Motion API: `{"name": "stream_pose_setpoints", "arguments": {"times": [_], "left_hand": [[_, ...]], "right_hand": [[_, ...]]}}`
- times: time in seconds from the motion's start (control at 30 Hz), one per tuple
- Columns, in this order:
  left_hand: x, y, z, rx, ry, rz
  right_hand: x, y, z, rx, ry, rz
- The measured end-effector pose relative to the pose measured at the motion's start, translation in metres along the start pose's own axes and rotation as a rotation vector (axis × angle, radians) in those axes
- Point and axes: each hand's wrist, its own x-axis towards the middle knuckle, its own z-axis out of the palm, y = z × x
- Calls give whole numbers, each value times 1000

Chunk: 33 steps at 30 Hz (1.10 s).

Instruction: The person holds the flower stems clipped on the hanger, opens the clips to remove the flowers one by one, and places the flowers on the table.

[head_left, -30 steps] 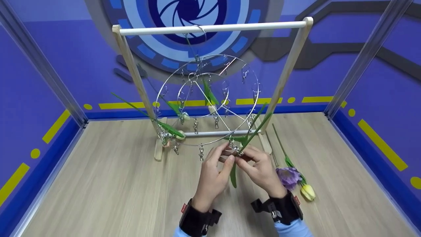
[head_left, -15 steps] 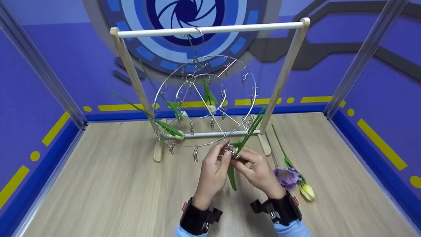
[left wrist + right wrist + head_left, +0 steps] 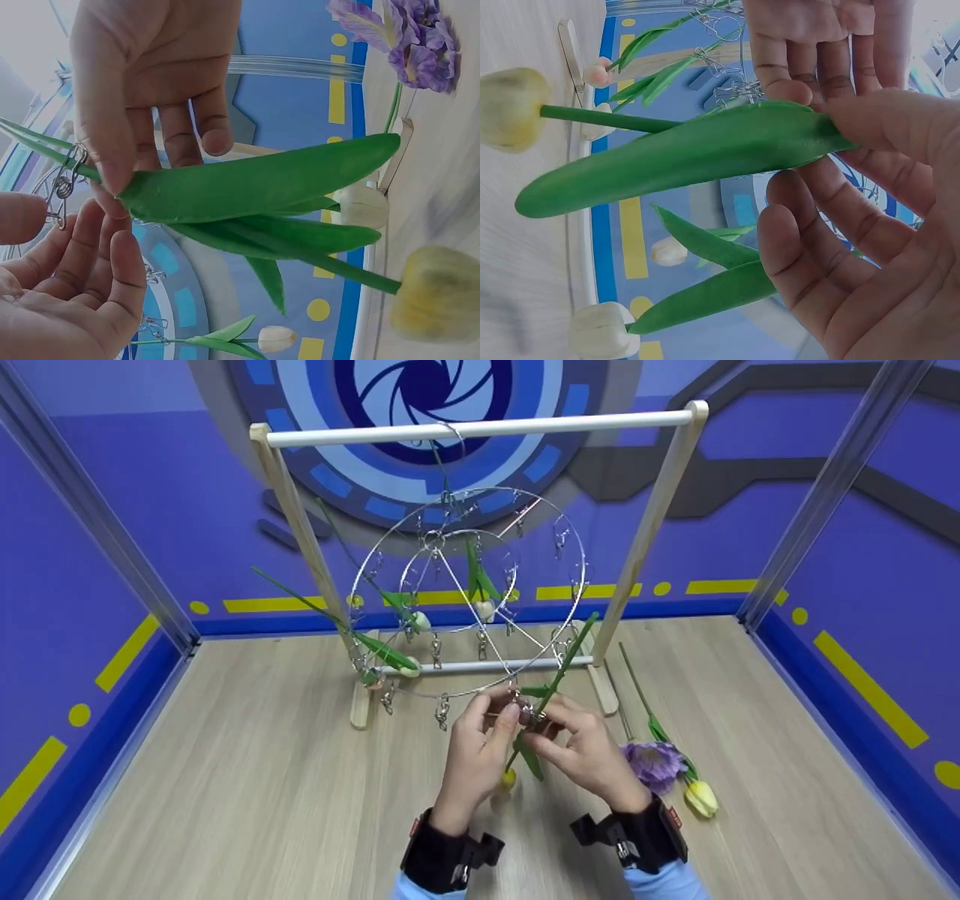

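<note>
Between the thumb and fingers of my left hand (image 3: pixel 480 742) is a metal clip (image 3: pixel 67 176) on the wire ring's front edge. With thumb and fingers my right hand (image 3: pixel 589 742) pinches a yellow tulip (image 3: pixel 435 292) by its green stem, at the base of the leaf. In the left wrist view the stem passes by the clip; I cannot tell whether the clip grips it. The bloom hangs down below both hands, and the stem end sticks up to the right. The round wire clip hanger (image 3: pixel 582 585) hangs tilted toward the hands.
A wooden rack (image 3: pixel 652 532) with a white top bar (image 3: pixel 555 426) carries the hanger. Several tulips hang from it, including one white tulip (image 3: pixel 604 330) near my right hand. A purple flower (image 3: pixel 656 765) and another yellow tulip (image 3: pixel 702 799) lie on the table (image 3: pixel 780 735) at right.
Both hands have come slightly down and left, pulling the hanger's front edge along. The held tulip's stem has swung, and its yellow bloom now shows below the hands.
</note>
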Motion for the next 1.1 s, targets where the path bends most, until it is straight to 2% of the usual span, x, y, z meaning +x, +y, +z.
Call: {"name": "stream_pose_setpoints", "arguments": {"times": [0.23,0.5,0.8,1.1], "left_hand": [[0,1,-3,-39,-9,-47],[-1,3,-6,-66,-24,-68],[0,5,-9,-115,-29,-95],[0,3,-14,-121,-37,-103]], "right_hand": [[-2,-1,-1,3,-5,27],[-1,-2,2,-4,30,-20],[-1,-1,1,1,46,-30],[-1,0,1,1,12,-36]]}}
